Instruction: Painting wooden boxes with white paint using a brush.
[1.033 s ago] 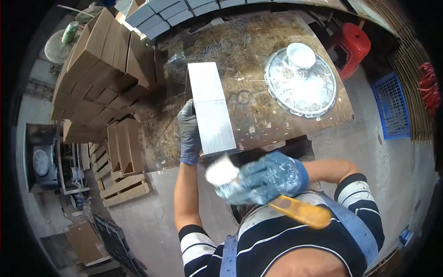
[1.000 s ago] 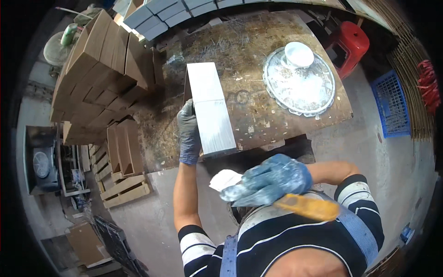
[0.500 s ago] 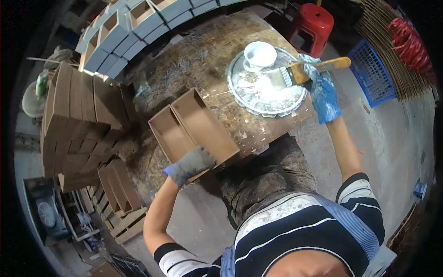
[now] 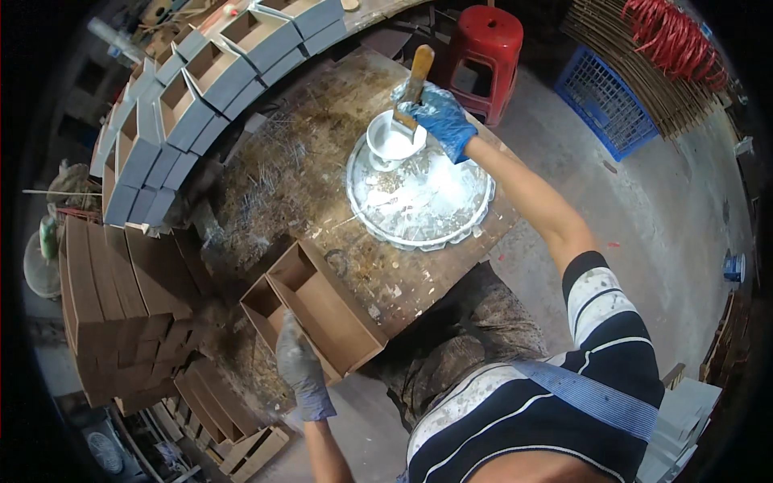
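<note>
My right hand (image 4: 445, 121), in a blue glove smeared with white, is closed round the wooden handle of a wide paintbrush (image 4: 419, 71). The brush's bristles are down inside a white bowl (image 4: 385, 161) holding white paint. Beneath the bowl lies a round, paint-covered tray (image 4: 360, 211) with a scalloped rim. My left hand (image 4: 298, 358), in a grey glove, grips the near left side of a brown open box (image 4: 338, 310) with a divider, fingers reaching over its edge. The box rests at the table's near edge; its inside is bare brown.
The worn wooden table (image 4: 282, 189) carries splashes of paint. Pale grey-painted boxes (image 4: 193, 121) stand stacked at far left, and brown boxes (image 4: 105, 298) are piled at left. A red stool (image 4: 485, 52) and a blue crate (image 4: 608, 101) stand beyond the table's right side.
My right hand has brought the brush from over the tray's right side into the bowl, its handle now upright. My left hand has shifted its hold along the box's near left side.
</note>
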`<state>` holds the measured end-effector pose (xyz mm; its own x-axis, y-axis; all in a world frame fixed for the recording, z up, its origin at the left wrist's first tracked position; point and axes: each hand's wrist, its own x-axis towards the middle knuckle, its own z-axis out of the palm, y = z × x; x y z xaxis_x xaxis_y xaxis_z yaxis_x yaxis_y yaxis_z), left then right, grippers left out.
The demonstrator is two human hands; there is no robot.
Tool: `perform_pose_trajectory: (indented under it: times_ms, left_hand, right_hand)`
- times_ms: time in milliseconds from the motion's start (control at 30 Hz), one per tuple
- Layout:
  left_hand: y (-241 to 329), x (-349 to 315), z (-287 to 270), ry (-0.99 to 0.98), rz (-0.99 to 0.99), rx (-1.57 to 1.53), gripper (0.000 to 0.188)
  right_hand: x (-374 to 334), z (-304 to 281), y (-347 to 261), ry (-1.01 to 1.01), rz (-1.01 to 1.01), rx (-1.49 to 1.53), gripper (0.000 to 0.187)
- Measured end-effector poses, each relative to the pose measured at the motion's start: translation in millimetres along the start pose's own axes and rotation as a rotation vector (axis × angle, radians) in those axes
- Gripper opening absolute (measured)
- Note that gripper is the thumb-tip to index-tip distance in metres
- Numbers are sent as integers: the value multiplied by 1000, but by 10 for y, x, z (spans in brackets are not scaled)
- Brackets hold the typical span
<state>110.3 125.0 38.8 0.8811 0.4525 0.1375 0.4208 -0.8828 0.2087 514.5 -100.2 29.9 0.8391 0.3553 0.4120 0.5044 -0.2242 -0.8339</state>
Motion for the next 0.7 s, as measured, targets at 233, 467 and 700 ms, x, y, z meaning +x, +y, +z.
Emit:
perform_pose_trajectory:
  times_ms: [233,467,700]
  left_hand:
    - [107,282,408,-182,-573,178,55]
    - [-25,241,656,-97,-553,148,47]
    - [-234,227,600,36,-441,31,39]
  right_hand:
    - [66,262,290,-18,84,-139,27]
    - [34,126,165,58,72,-127,22]
    - [32,-211,637,353,186,85,28]
